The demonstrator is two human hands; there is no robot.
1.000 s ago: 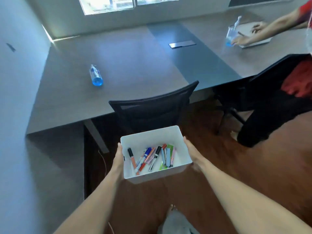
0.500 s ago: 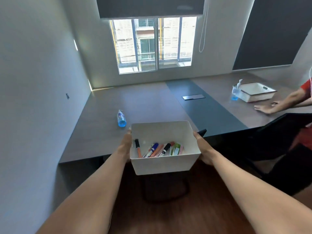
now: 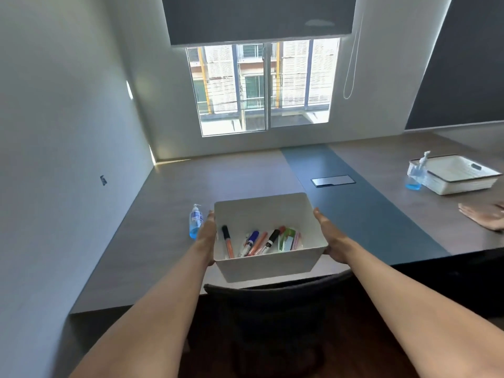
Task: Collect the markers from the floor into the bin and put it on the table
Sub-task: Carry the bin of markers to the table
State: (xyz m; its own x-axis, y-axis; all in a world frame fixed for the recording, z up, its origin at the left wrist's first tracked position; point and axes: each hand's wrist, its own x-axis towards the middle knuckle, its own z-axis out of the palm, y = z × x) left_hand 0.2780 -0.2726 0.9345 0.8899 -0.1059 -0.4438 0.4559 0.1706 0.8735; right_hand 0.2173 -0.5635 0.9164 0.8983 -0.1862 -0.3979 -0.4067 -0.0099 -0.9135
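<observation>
The bin (image 3: 268, 264) of markers (image 3: 261, 242) is gripped by the left hand (image 3: 206, 238) and right hand (image 3: 331, 241) above the desk (image 3: 163, 214); the nearby bottle (image 3: 195, 221) (just left) could be knocked.

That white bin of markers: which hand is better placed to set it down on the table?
Neither alone. The left hand and right hand grip opposite sides of the bin above the table, so probably both lower it together.

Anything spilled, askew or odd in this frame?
Nothing stands out. The markers all lie inside the white bin, held level by the left hand and right hand over the table. The sanitizer bottle stands upright.
</observation>
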